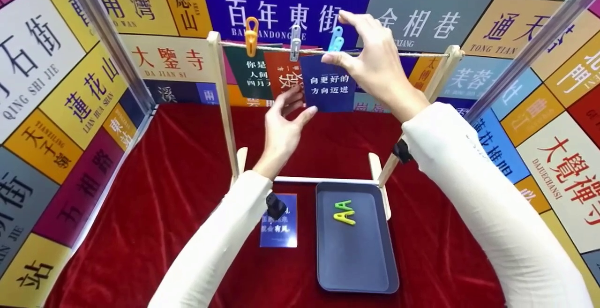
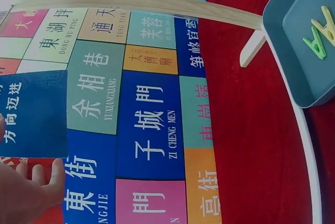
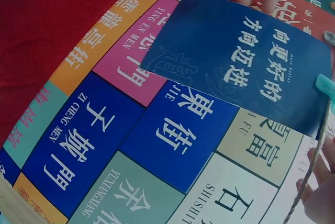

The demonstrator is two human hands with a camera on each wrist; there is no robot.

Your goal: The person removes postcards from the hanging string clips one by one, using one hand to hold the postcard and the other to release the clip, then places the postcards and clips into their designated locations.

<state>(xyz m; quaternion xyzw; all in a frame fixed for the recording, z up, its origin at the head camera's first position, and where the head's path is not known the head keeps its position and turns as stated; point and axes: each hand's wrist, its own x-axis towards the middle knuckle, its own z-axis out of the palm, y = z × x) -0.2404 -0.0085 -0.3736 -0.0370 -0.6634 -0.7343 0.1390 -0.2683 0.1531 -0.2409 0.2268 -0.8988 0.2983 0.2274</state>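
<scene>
A dark blue postcard with white characters (image 1: 328,87) hangs from a rope (image 1: 408,54), with a light blue clothespin (image 1: 335,41) at its top. My right hand (image 1: 375,50) is at this clothespin, thumb and forefinger spread apart on either side of it. Beside the card's lower left edge is my left hand (image 1: 283,125), its thumb held away from loosely bent fingers. A red-orange postcard (image 1: 279,73) hangs behind those fingers under a grey clothespin (image 1: 295,43). Farther left, an orange clothespin (image 1: 251,36) holds a dark green postcard (image 1: 248,73).
The rope spans a wooden frame (image 1: 222,97) standing on red velvet cloth (image 1: 187,167). Below lie another blue postcard (image 1: 281,235) and a grey tray (image 1: 323,270) holding a green clothespin (image 1: 342,205) and a yellow clothespin (image 1: 345,217). Panels with colourful street names (image 1: 75,83) enclose the table.
</scene>
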